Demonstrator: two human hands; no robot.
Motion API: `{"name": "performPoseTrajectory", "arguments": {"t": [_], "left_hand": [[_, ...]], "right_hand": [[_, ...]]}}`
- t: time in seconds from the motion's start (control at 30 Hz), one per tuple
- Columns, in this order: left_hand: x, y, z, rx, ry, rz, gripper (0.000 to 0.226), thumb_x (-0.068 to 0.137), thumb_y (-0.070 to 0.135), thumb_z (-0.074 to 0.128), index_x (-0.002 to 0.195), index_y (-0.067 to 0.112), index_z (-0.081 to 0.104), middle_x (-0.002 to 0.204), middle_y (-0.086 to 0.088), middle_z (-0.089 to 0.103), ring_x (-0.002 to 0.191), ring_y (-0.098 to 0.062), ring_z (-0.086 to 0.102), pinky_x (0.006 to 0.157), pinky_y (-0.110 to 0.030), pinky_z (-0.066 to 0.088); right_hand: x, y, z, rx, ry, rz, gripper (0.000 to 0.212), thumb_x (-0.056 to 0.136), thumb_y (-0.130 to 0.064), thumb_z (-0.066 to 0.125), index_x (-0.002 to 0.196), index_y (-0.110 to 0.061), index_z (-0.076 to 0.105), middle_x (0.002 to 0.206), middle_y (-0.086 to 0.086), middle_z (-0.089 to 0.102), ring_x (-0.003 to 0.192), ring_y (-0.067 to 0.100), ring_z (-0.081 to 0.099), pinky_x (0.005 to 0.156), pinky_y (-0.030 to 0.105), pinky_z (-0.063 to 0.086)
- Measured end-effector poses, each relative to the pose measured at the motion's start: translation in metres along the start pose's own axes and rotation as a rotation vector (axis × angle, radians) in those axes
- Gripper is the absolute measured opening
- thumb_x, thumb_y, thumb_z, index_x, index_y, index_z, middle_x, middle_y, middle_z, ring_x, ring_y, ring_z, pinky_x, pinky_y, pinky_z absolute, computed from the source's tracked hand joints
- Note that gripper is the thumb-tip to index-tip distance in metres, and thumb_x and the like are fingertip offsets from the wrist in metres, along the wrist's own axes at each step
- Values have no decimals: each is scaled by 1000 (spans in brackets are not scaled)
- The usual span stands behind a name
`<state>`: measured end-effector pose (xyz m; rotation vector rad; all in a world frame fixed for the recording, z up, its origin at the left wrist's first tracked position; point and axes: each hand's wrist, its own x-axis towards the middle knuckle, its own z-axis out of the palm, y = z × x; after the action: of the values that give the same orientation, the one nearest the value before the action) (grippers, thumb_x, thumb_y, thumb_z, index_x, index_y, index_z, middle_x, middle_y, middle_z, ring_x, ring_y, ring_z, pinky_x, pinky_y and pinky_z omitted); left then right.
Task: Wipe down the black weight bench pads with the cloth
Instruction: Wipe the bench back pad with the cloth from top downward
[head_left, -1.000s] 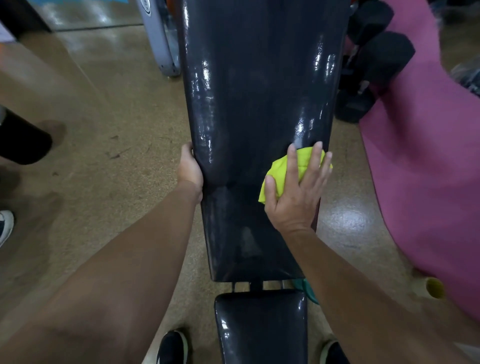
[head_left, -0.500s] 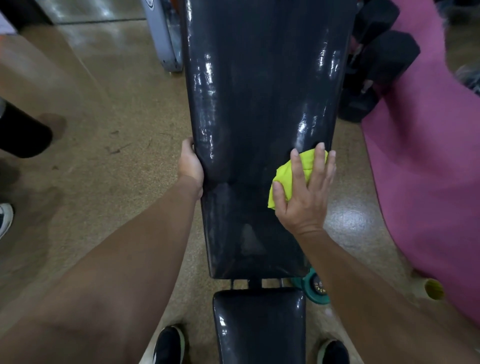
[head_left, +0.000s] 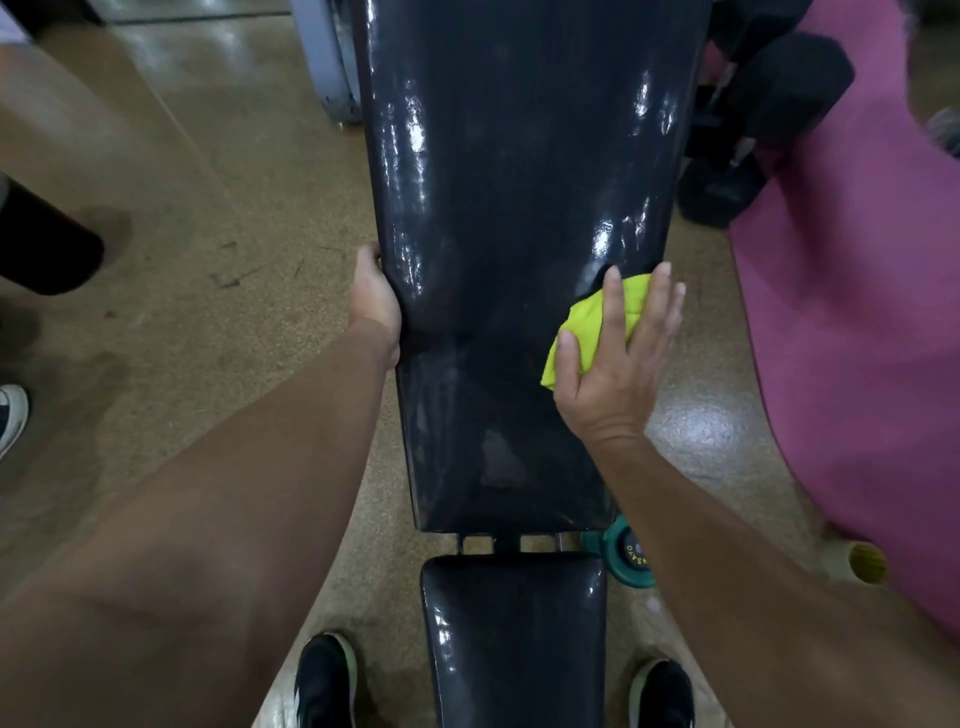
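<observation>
Shifted rightward since earlier: right hand (head_left: 618, 358), fingers spread flat pressing yellow cloth (head_left: 587, 332) at right edge of long back pad (head_left: 514, 260), long axis running away from viewer; left hand (head_left: 375, 301) gripping opposite edge; seat pad (head_left: 514, 639) nearer, dumbbells (head_left: 769, 114) and pink mat (head_left: 857, 312) alongside.

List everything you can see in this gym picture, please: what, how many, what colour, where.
back pad: 1, glossy black, centre, running away from the viewer
seat pad: 1, black, bottom centre, apart from the back pad
cloth: 1, yellow-green, bunched at the back pad's right edge
dumbbells: black, count unclear, floor at upper right
mat: 1, pink, right side
weight plate: 1, teal, floor beside the bench frame
shoes: 2, dark, bottom
floor: tan
left hand: grips the back pad's left edge
right hand: fingers spread, presses the cloth
</observation>
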<state>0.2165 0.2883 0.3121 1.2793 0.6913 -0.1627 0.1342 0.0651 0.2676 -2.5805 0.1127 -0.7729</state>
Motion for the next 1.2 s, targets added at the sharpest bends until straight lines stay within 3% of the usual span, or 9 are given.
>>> {"name": "performPoseTrajectory", "arguments": {"t": [0.1,0.3,0.5,0.63,0.73,0.83,0.93,1.03,1.2], "left_hand": [[-2,-1,1,-10,-7,22,47,97,55,40,105,22,73,111,-7,76,105,-27,73,110,-48,55],[-1,3,-3,14,-2,19,54,82,60,45,107,24,76,120,-7,79,112,-29,74,111,-51,54],[-4,1,-2,8,-10,3,51,92,57,41,106,23,78,128,-10,77,123,-32,71,109,-47,56],[0,1,-1,9,-12,7,49,98,53,40,108,22,77,123,-10,79,110,-26,75,107,-46,58],[1,2,-1,0,7,4,47,99,52,41,94,22,77,104,-5,80,99,-24,74,103,-43,60],[3,2,-4,-2,12,-4,46,93,55,44,87,24,77,97,-2,80,98,-25,74,101,-43,60],[5,2,-8,9,5,-15,58,79,60,46,101,20,83,111,-5,83,111,-29,76,105,-48,59],[5,3,-10,16,-12,-13,72,76,61,45,119,16,81,117,-6,82,116,-29,75,107,-48,58],[4,3,-10,20,-4,-29,64,82,59,47,113,17,84,115,-8,83,113,-30,76,106,-50,59]], "right_hand": [[2,-25,3,20,16,107,66,104,-50,41,159,-13,37,165,31,21,154,54,14,121,71,22],[-24,0,3,-42,-41,-104,62,105,-50,42,157,-16,38,163,31,26,152,55,17,119,72,25],[-7,-16,3,10,0,81,66,104,-48,42,159,-12,34,165,32,19,153,55,13,120,72,24],[-12,-25,8,-54,-7,-44,64,104,-50,41,158,-15,39,164,31,24,152,56,17,123,69,18],[-21,-2,5,-63,-36,-98,63,105,-51,41,158,-16,37,164,30,23,153,55,16,120,70,24],[-17,-3,4,-2,-8,61,65,104,-49,42,158,-13,36,165,31,20,153,54,15,115,73,30],[-7,-36,9,3,37,164,68,103,-50,41,159,-14,35,166,31,19,153,55,14,120,72,22],[-12,-59,16,-56,10,69,67,103,-54,40,160,-19,36,166,29,21,154,55,14,124,69,13],[-22,-26,12,-132,-40,-168,62,104,-53,43,157,-21,40,165,27,26,153,54,18,124,69,16]]}}
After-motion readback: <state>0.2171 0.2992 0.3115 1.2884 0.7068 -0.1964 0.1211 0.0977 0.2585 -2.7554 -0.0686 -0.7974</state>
